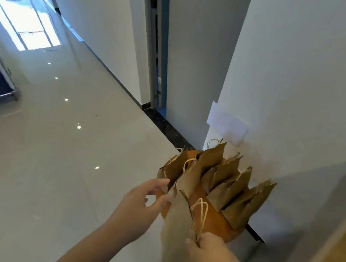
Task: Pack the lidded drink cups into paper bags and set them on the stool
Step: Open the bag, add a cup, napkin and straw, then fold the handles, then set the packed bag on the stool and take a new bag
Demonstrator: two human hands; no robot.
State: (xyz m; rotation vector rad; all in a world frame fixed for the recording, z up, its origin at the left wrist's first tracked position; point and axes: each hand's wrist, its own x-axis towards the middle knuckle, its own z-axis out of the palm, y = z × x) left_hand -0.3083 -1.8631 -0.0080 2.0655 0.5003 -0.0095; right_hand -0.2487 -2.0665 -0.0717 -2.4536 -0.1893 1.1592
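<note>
Nothing readable is showing: the brown paper bags (pixel 231 190) and the white paper sheet (pixel 227 123) on the wall are appearing unprinted.

The left hand (pixel 140 209) reaches forward with fingers extended, fingertips touching the left edge of the nearest paper bag (pixel 177 225), while the right hand (pixel 207 248) pinches that bag's cord handle (pixel 199 212).

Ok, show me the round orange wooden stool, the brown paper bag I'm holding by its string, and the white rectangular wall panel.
Round orange wooden stool (pixel 216 223): head view, bare seat top.
Brown paper bag (pixel 176 233): head view, flat side panel.
White rectangular wall panel (pixel 227 123): head view, middle of its face.
</note>
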